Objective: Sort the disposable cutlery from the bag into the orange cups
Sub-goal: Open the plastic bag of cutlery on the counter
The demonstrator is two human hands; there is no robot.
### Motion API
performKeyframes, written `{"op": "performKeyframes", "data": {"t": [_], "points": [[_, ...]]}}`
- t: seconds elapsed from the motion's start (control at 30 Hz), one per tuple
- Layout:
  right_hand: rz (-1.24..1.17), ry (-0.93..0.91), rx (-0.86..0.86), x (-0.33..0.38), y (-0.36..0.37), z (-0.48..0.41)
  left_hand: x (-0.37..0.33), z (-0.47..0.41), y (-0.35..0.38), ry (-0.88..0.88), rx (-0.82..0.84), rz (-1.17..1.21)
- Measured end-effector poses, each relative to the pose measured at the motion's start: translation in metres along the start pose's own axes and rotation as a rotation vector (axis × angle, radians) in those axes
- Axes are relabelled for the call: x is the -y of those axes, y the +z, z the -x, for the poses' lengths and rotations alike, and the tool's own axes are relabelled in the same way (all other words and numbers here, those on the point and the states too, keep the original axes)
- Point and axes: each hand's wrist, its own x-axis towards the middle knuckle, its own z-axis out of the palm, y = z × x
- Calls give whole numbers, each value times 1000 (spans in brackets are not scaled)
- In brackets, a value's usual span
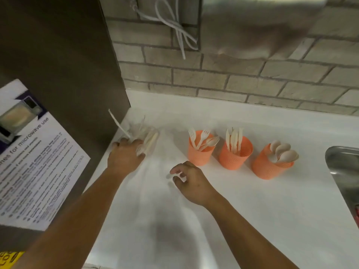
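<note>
Left hand (126, 155): gripped the clear bag (144, 139) at the counter's (242, 210) left edge.
Right hand (191, 181): pinched 1 blurred pale piece.
3 orange cups (236, 155): held forks, knives, spoons.

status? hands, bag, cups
Left hand gripping clear bag, cutlery still inside. Right hand half-curled over counter, blurred. Three orange cups upright, part-filled. Path clear.

You're in a shared kitchenette. See the microwave-use notice (33, 152) at left, steel sink (343, 167) at right, white counter (242, 210), brick wall (252, 78).
</note>
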Motion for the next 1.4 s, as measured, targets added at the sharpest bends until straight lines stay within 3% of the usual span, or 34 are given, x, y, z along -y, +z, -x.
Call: {"op": "performKeyframes", "data": {"t": [0.17,0.37,0.47,0.57,0.77,0.87,1.0,1.17,1.3,1.4], "points": [[-32,-8,-4,0,-11,20,-17,83,21,-19,38,32],[-51,-46,12,-9,-35,64,-81,191,24,60,-135,68],[-23,-61,27,-23,-50,95,-122,236,23,78,-122,142],[59,-70,28,-47,-66,122,-164,266,23,198,-42,194],[351,-73,132,-96,-100,173,-242,281,25,610,28,174],[356,-6,107,-123,-114,194,-271,272,25,685,22,181],[236,24,-13,-146,-132,216,-290,265,18,603,-78,243],[260,36,-15,-157,-134,225,-310,267,5,330,-270,401],[257,51,-39,-151,-130,218,-324,260,7,189,-150,305],[222,40,-61,-144,-130,210,-329,254,7,165,-171,293]]}}
